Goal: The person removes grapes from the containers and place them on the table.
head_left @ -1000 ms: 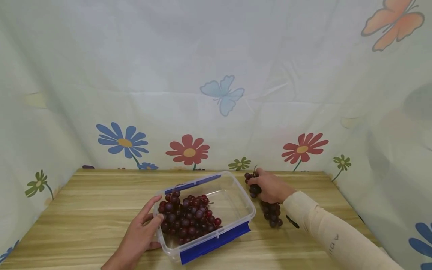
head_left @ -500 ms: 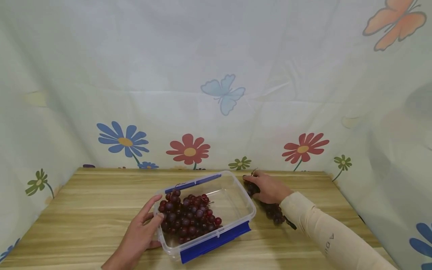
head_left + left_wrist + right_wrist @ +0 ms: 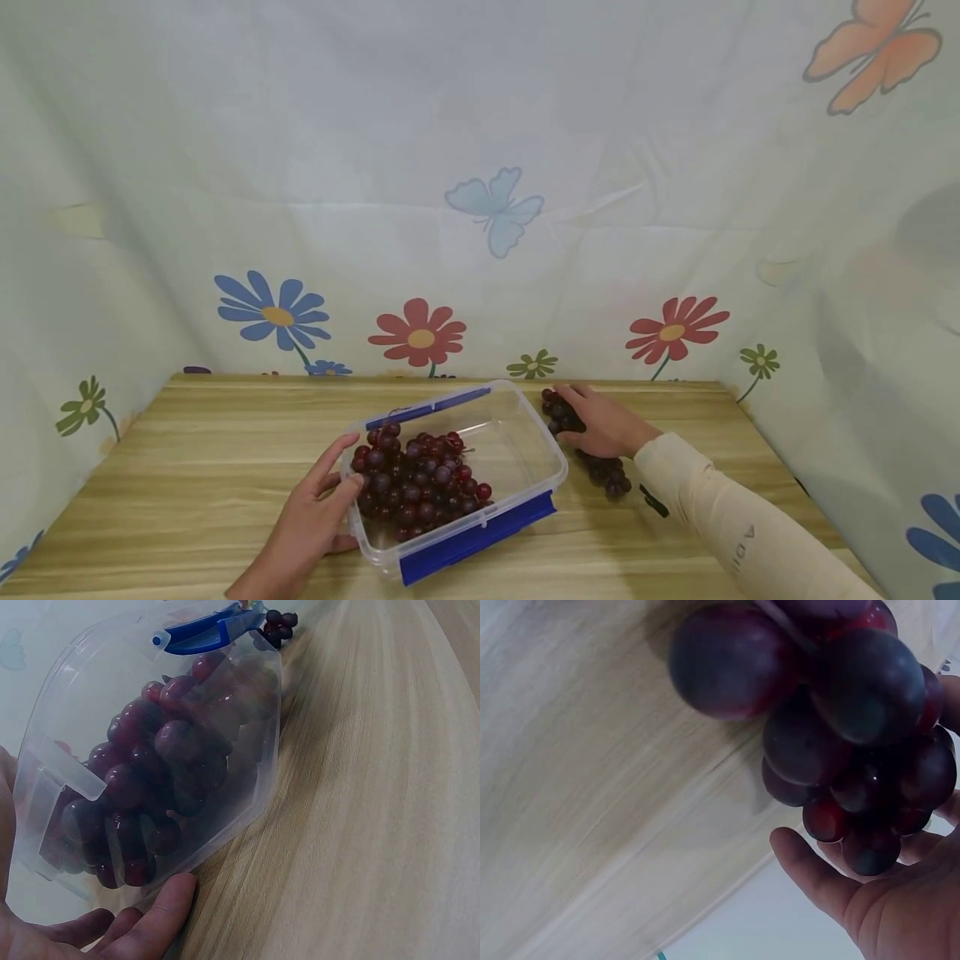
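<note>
A clear plastic food container with blue side clips stands on the table, tilted slightly in the head view. Dark red grapes fill its left part. My left hand holds the container's left end, thumb at the rim and fingers along the outer wall. Just right of the container, my right hand curves its fingers round a bunch of grapes on the table. More grapes show below that hand; whether they belong to the same bunch is hidden. The right wrist view shows the bunch close up, beside the thumb.
The wood-grain table runs back to a pale curtain printed with flowers and butterflies, which also hangs at both sides. A small dark strap end sticks out beside the right sleeve.
My right hand has shifted slightly over the grapes, and its fingers are resettled round them. The stem that stood up behind that hand is out of sight. My left hand and the container stay put.
</note>
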`<control>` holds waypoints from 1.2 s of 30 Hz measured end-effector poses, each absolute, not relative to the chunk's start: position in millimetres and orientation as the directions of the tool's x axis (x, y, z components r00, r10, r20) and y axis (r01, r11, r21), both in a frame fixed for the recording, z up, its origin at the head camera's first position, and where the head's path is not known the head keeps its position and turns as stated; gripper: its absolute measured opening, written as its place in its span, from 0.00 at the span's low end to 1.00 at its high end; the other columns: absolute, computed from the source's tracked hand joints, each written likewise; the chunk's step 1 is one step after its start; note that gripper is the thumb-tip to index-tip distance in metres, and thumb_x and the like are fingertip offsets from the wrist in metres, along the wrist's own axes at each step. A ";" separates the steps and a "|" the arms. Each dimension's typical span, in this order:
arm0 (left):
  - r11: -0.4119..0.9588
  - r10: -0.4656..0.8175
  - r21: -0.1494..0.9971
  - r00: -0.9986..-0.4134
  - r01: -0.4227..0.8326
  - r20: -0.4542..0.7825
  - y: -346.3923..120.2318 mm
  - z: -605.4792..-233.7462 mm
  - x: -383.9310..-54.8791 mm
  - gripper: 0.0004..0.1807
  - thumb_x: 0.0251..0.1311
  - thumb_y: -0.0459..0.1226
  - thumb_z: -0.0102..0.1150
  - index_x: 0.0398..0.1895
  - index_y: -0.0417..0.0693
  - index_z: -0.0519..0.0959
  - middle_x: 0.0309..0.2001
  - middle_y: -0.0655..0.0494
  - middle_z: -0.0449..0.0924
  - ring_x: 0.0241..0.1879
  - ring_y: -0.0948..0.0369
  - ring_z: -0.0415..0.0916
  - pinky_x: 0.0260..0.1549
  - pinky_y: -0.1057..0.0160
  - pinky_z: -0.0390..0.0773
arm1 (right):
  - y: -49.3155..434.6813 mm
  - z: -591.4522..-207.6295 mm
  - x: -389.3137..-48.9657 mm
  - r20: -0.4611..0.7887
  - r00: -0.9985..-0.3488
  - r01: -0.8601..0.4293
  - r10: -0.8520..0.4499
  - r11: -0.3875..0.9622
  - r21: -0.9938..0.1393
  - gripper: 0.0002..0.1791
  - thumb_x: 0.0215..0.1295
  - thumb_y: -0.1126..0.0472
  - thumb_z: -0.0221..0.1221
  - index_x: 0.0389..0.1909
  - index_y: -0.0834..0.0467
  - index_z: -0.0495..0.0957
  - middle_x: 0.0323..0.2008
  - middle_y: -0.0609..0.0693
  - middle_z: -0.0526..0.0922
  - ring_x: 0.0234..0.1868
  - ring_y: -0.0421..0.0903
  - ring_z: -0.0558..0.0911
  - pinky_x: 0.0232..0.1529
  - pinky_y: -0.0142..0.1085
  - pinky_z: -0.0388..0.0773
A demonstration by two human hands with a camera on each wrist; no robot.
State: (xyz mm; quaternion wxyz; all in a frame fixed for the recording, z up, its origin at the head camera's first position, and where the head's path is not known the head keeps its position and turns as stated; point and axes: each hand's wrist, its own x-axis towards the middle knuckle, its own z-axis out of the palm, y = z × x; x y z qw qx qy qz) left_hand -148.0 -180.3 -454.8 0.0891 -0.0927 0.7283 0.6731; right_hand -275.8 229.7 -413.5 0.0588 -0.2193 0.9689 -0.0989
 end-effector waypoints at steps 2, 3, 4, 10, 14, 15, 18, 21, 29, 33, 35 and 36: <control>0.072 -0.015 0.964 -0.967 -0.255 -0.254 -180.1 -454.8 -147.7 0.32 0.75 0.45 0.54 0.78 0.80 0.59 0.74 0.33 0.62 0.57 0.47 0.80 0.40 0.45 0.91 | 230.5 -412.8 -274.5 -0.071 -0.899 -0.407 -0.433 0.884 -0.229 0.43 0.74 0.47 0.61 0.82 0.56 0.55 0.78 0.64 0.62 0.72 0.66 0.73 0.71 0.62 0.73; 0.070 -0.015 0.964 -0.967 -0.256 -0.255 -180.0 -454.8 -147.7 0.32 0.75 0.45 0.54 0.78 0.80 0.59 0.74 0.33 0.62 0.57 0.48 0.81 0.40 0.45 0.91 | 231.0 -412.1 -273.7 -0.064 -0.897 -0.413 -0.438 0.881 -0.232 0.42 0.75 0.47 0.60 0.82 0.56 0.55 0.78 0.65 0.62 0.73 0.67 0.72 0.72 0.62 0.72; 0.069 -0.016 0.964 -0.967 -0.256 -0.256 -179.9 -454.8 -147.7 0.32 0.75 0.45 0.54 0.78 0.80 0.59 0.74 0.33 0.62 0.56 0.48 0.81 0.40 0.45 0.91 | 231.4 -411.6 -273.1 -0.061 -0.897 -0.414 -0.438 0.879 -0.238 0.42 0.76 0.46 0.59 0.82 0.56 0.54 0.78 0.65 0.62 0.74 0.67 0.71 0.73 0.63 0.71; 0.066 -0.012 0.964 -0.966 -0.259 -0.259 -179.9 -454.6 -148.3 0.32 0.75 0.45 0.54 0.78 0.81 0.59 0.74 0.33 0.61 0.56 0.48 0.81 0.40 0.45 0.91 | 234.2 -408.4 -269.1 -0.043 -0.889 -0.434 -0.456 0.868 -0.241 0.39 0.80 0.41 0.50 0.83 0.57 0.54 0.80 0.66 0.58 0.78 0.68 0.62 0.75 0.66 0.66; 0.073 -0.014 0.962 -0.965 -0.262 -0.261 -180.0 -453.8 -148.6 0.32 0.75 0.45 0.54 0.77 0.81 0.59 0.74 0.33 0.61 0.57 0.47 0.80 0.40 0.45 0.91 | 233.3 -404.9 -266.9 -0.033 -0.881 -0.448 -0.471 0.856 -0.257 0.40 0.81 0.38 0.46 0.83 0.56 0.54 0.81 0.65 0.57 0.80 0.68 0.60 0.76 0.67 0.64; 0.074 -0.015 0.962 -0.964 -0.264 -0.264 -179.9 -453.5 -148.7 0.32 0.75 0.45 0.54 0.77 0.81 0.59 0.74 0.33 0.61 0.58 0.47 0.80 0.40 0.45 0.92 | 232.7 -403.4 -266.4 -0.032 -0.880 -0.451 -0.475 0.853 -0.261 0.40 0.81 0.37 0.45 0.83 0.56 0.54 0.81 0.65 0.56 0.80 0.68 0.59 0.76 0.67 0.64; 0.073 -0.018 0.961 -0.964 -0.266 -0.265 -179.6 -452.5 -148.2 0.32 0.74 0.46 0.55 0.77 0.81 0.60 0.74 0.34 0.61 0.58 0.46 0.79 0.40 0.46 0.92 | 229.8 -397.0 -264.4 -0.021 -0.871 -0.465 -0.491 0.838 -0.286 0.41 0.80 0.37 0.46 0.83 0.56 0.54 0.81 0.65 0.56 0.80 0.68 0.58 0.77 0.67 0.61; 0.069 -0.020 0.962 -0.964 -0.266 -0.265 -179.5 -451.9 -147.2 0.32 0.74 0.46 0.55 0.77 0.81 0.60 0.74 0.34 0.61 0.58 0.46 0.80 0.40 0.46 0.91 | 225.7 -389.0 -262.0 -0.012 -0.865 -0.472 -0.501 0.822 -0.318 0.41 0.79 0.37 0.48 0.83 0.56 0.53 0.82 0.64 0.55 0.82 0.66 0.57 0.80 0.66 0.58; 0.092 -0.018 0.958 -0.963 -0.270 -0.270 -180.4 -452.6 -147.5 0.33 0.74 0.47 0.55 0.78 0.82 0.59 0.75 0.33 0.60 0.59 0.46 0.79 0.39 0.47 0.92 | 207.6 -365.0 -254.3 0.015 -0.841 -0.508 -0.541 0.778 -0.370 0.40 0.80 0.38 0.49 0.84 0.51 0.51 0.83 0.60 0.54 0.82 0.62 0.57 0.80 0.64 0.59; 0.099 -0.022 0.957 -0.962 -0.272 -0.271 -180.7 -451.7 -147.9 0.33 0.74 0.47 0.55 0.77 0.82 0.59 0.75 0.34 0.61 0.60 0.45 0.78 0.39 0.48 0.92 | 195.3 -351.8 -248.6 0.010 -0.828 -0.522 -0.561 0.765 -0.378 0.40 0.79 0.38 0.49 0.84 0.50 0.52 0.83 0.57 0.56 0.82 0.60 0.58 0.81 0.61 0.59; 0.103 -0.023 0.956 -0.962 -0.273 -0.272 -180.7 -450.9 -148.0 0.33 0.74 0.47 0.55 0.77 0.82 0.59 0.75 0.34 0.61 0.61 0.45 0.78 0.39 0.48 0.92 | 189.1 -346.3 -245.9 -0.007 -0.820 -0.524 -0.572 0.756 -0.392 0.40 0.79 0.37 0.49 0.84 0.50 0.51 0.83 0.57 0.55 0.83 0.59 0.57 0.81 0.61 0.59; 0.104 -0.020 0.957 -0.963 -0.269 -0.269 -180.6 -450.5 -148.1 0.33 0.74 0.47 0.55 0.78 0.82 0.59 0.75 0.33 0.60 0.61 0.44 0.78 0.39 0.48 0.92 | 186.1 -344.0 -244.7 -0.015 -0.816 -0.525 -0.578 0.753 -0.396 0.40 0.79 0.37 0.48 0.84 0.50 0.51 0.83 0.56 0.55 0.83 0.58 0.57 0.82 0.61 0.58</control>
